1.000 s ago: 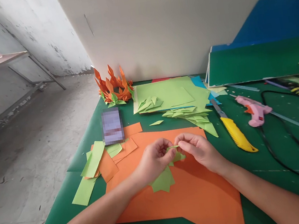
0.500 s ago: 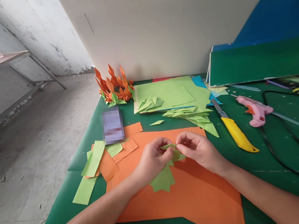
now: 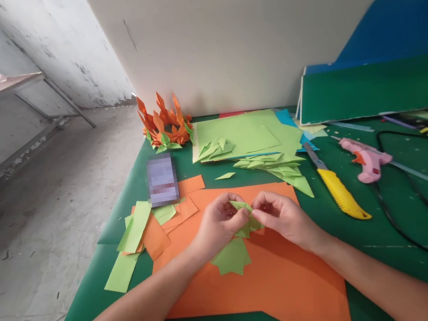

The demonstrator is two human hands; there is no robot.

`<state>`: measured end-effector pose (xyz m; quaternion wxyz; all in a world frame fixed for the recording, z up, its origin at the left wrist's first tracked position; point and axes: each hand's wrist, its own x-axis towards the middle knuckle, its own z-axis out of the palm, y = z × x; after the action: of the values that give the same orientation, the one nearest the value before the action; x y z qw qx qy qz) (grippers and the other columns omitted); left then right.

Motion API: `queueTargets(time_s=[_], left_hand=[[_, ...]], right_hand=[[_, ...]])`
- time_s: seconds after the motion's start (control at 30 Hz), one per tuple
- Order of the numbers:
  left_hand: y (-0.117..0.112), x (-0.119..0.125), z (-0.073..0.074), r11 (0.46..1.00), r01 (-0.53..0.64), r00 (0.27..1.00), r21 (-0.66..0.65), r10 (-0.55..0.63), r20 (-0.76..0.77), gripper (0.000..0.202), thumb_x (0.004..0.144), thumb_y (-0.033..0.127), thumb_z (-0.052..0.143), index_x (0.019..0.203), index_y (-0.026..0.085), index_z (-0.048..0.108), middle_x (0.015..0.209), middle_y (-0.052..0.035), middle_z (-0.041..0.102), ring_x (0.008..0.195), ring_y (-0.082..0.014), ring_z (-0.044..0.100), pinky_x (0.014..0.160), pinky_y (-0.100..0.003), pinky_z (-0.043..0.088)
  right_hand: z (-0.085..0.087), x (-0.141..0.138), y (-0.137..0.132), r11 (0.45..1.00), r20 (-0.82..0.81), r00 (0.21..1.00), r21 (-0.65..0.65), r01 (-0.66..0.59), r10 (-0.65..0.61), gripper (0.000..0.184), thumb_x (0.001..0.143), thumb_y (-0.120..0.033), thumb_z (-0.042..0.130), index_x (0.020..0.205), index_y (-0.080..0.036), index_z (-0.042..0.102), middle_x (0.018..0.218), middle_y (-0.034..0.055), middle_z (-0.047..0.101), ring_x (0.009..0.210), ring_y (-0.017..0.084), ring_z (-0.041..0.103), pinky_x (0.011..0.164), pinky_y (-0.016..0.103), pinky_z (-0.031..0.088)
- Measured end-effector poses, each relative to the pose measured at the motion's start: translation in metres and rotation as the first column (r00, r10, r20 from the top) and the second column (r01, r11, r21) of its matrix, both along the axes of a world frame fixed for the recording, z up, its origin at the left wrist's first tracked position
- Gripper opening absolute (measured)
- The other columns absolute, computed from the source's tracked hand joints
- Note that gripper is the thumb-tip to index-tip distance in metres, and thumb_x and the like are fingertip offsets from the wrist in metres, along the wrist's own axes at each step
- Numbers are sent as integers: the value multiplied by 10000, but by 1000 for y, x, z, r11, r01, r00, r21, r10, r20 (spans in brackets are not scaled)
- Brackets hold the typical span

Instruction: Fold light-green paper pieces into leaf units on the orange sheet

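My left hand (image 3: 219, 225) and my right hand (image 3: 283, 215) meet above a large orange sheet (image 3: 271, 275), and both pinch a small folded light-green paper piece (image 3: 245, 215) between thumb and fingers. The fingers of both hands are curled closed on it. Just below my hands a pile of folded green pieces (image 3: 231, 257) lies on the orange sheet. Beyond them are more folded green points (image 3: 275, 167) and a stack of light-green sheets (image 3: 246, 134).
Green and orange paper scraps (image 3: 140, 236) lie at the left beside a blurred card (image 3: 161, 180). An orange and green origami crown (image 3: 164, 125) stands at the back. To the right lie a yellow utility knife (image 3: 339, 192), a pink glue gun (image 3: 366, 159) with black cord, and green and blue boards (image 3: 372, 86).
The green piece has turned between my fingers and now stands more upright. My hands have shifted slightly closer together.
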<state>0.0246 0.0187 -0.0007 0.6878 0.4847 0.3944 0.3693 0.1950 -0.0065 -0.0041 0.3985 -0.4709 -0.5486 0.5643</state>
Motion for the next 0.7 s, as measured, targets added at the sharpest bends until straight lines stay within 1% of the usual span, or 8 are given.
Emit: queueTargets(time_s=[0.07, 0.13, 0.23, 0.33, 0.43, 0.5, 0.63, 0.7], left_hand=[[-1, 1, 1, 1000, -16, 1000, 8, 16, 13, 308, 727, 327, 737, 860, 163, 513, 707, 16, 555, 600, -87, 522, 547, -203, 425], [-2, 1, 1, 998, -14, 1000, 61, 14, -6, 255, 756, 282, 704, 871, 165, 509, 714, 21, 547, 607, -83, 519, 560, -202, 431], [-5, 0, 1, 983, 21, 994, 184, -1, -112, 174, 802, 188, 619, 922, 181, 493, 734, 29, 540, 626, -79, 516, 583, -200, 427], [-7, -3, 0, 956, 74, 978, 284, -15, -206, 279, 798, 122, 581, 1024, 214, 446, 732, 51, 518, 633, -82, 511, 606, -207, 423], [-7, -4, -1, 939, 107, 975, 327, -34, -221, 346, 795, 116, 592, 1064, 231, 408, 743, 56, 517, 663, -89, 524, 642, -221, 431], [-6, -4, -2, 954, 79, 982, 288, -26, -185, 335, 809, 152, 615, 1052, 232, 398, 758, 52, 529, 681, -89, 535, 646, -221, 434], [-4, -1, -1, 996, 17, 999, 92, -13, -49, 381, 798, 277, 698, 1013, 225, 388, 786, 44, 549, 640, -75, 537, 555, -190, 408], [-4, 1, 0, 1000, 7, 1000, 29, -7, 17, 422, 768, 331, 738, 980, 222, 390, 790, 46, 548, 630, -73, 548, 563, -198, 434]], right_hand=[[-1, 0, 0, 1000, -7, 1000, 8, 5, -5, 212, 863, -373, 606, 779, -196, 523, 732, -22, 476, 644, 113, 469, 570, 231, 433], [-1, 1, 0, 1000, -33, 999, 5, -5, 5, 198, 863, -377, 609, 811, -197, 542, 756, -14, 493, 662, 117, 478, 581, 234, 439], [-1, 3, 1, 1000, -89, 996, -3, 25, -25, 188, 889, -395, 578, 924, -211, 591, 815, 3, 541, 712, 125, 510, 615, 232, 459], [-2, 4, 2, 998, -125, 991, 19, 60, -57, 174, 884, -374, 606, 988, -234, 608, 902, 14, 574, 812, 136, 553, 681, 229, 487], [-3, 3, 2, 999, -118, 993, 39, 33, -28, 130, 861, -335, 651, 917, -227, 604, 897, 10, 572, 814, 135, 560, 672, 221, 494], [-4, 2, 1, 997, -103, 994, 64, 54, -47, 112, 865, -317, 648, 877, -223, 590, 851, 0, 558, 763, 121, 542, 633, 205, 481], [-3, 0, -1, 981, -98, 988, 141, 133, -120, 94, 879, -298, 633, 856, -225, 579, 795, -16, 538, 709, 104, 517, 589, 183, 459], [-2, 0, -1, 976, -94, 987, 167, 141, -126, 86, 881, -300, 629, 859, -226, 591, 790, -16, 553, 706, 107, 536, 586, 186, 471]])
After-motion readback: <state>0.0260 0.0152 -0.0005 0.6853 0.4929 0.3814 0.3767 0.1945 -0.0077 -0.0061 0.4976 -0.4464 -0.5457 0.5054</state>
